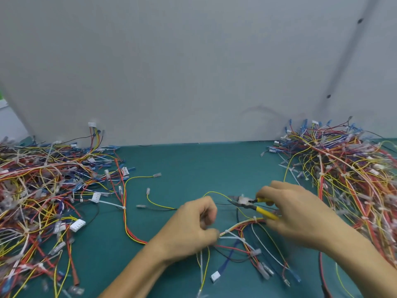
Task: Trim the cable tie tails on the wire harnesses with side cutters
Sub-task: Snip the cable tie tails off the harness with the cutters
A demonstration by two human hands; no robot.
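While left hand (193, 224) grips harness (242, 225), side cutters (250, 204) blurred

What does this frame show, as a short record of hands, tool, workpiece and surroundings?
Left hand: grips the harness beside a white tie
Right hand: holds the side cutters by their yellow handles
Tool: tips point left, above the harness, not on a tie
Tie tail: long, uncut
Surroundings: left wire pile and right wire pile on a green mat
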